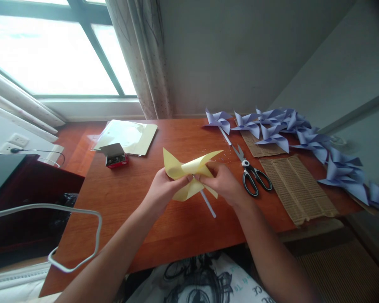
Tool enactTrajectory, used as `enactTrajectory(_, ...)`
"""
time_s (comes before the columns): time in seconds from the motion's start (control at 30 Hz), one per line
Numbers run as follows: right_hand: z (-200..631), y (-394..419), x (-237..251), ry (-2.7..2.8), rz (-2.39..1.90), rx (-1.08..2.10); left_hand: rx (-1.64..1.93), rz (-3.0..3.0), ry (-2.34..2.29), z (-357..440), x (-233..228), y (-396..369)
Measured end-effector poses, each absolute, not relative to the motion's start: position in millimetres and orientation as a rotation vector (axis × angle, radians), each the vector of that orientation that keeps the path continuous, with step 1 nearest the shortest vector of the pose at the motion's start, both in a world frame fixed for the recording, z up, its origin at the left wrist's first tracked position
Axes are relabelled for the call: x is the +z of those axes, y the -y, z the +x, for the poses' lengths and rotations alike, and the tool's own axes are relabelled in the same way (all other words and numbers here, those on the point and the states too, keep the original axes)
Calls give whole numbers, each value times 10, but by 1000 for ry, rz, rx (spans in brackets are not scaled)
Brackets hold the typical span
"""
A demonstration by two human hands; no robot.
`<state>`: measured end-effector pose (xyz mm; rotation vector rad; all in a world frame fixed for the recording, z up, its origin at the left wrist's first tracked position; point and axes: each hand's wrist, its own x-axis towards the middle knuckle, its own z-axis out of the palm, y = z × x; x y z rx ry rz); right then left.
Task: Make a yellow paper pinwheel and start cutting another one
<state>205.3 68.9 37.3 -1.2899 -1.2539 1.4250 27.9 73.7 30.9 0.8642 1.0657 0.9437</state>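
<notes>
A yellow paper pinwheel (185, 194) is held over the middle of the wooden table, its blades curling outward. My left hand (169, 184) grips it from the left, the thumb pressed near its centre. From the right, my right hand (219, 181) closes on the same pinwheel, thumb also at the centre. Between the two thumbs a small pin head seems to show. A pale stick (208, 204) slants down to the right from beneath the paper. The fingers behind the blades are partly hidden.
Black-handled scissors (251, 172) lie open to the right, beside corrugated cardboard (298, 189). Several lilac pinwheels (271, 136) line the back right. At back left are yellow paper sheets (150, 136) and a small open box (116, 159). A white cable (98, 235) loops over the table's left side.
</notes>
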Motion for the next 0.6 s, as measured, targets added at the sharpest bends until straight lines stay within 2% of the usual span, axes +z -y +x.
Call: enactTrajectory(0.6,2066,-664,257,1295,-1332,1278,959,792,-1041,310,202,-735)
